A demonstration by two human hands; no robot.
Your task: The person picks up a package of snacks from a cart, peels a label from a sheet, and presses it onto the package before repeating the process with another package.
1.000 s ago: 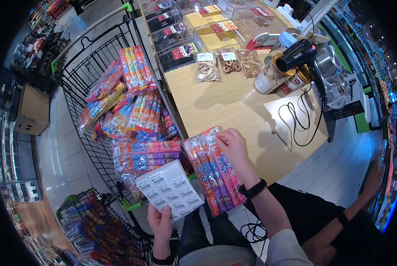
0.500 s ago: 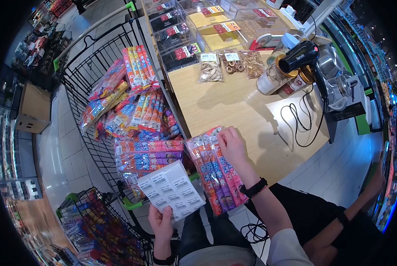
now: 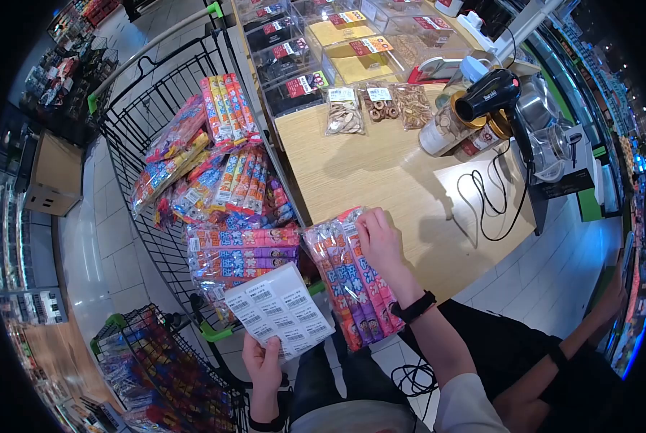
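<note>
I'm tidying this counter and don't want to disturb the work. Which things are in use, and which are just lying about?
In use:
- label sheet, held in the left hand
- candy pack, under the right hand
- cart with more packs

Lying about, on the counter:
- hair dryer
- jars
- snack bags

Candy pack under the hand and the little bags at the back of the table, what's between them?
Just bare wooden table in the head view, from the candy pack under the right hand to the little bags.
</note>
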